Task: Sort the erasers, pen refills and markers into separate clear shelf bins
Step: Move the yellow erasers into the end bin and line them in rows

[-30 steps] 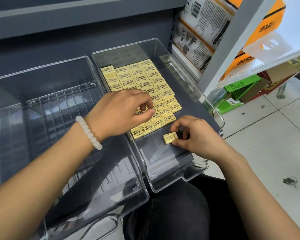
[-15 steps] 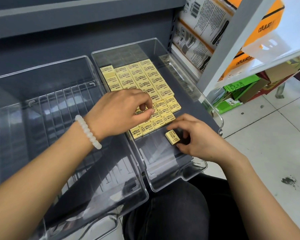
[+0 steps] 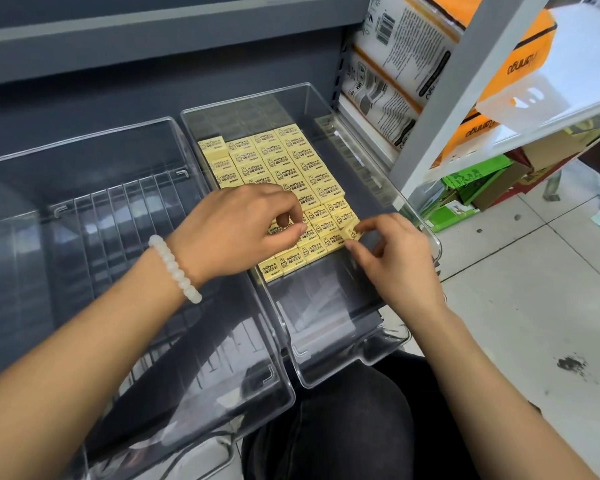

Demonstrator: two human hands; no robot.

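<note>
Clear plastic fills my view nearest me: the left bin (image 3: 84,271), wide and ribbed inside, sits at 9 o'clock just beside the right bin (image 3: 361,358), both on the grey shelf (image 3: 84,109). My left hand (image 3: 236,233), a white bead bracelet (image 3: 175,268) on its wrist, reaches across into the right bin, its grip curled down with thumb and fingertips pressed on the eraser rows (image 3: 284,174); whether it pinches one I cannot tell. At 3 o'clock of it my right hand (image 3: 392,254) has its grip narrowed to a pinch, thumb and forefinger holding a tilted yellow eraser (image 3: 351,231) at the right edge of the near rows, touching its neighbours. The rows run flat toward 12 o'clock, filling the far half of the bin. Farther off at 1 o'clock stand orange-and-white packages (image 3: 395,64).
</note>
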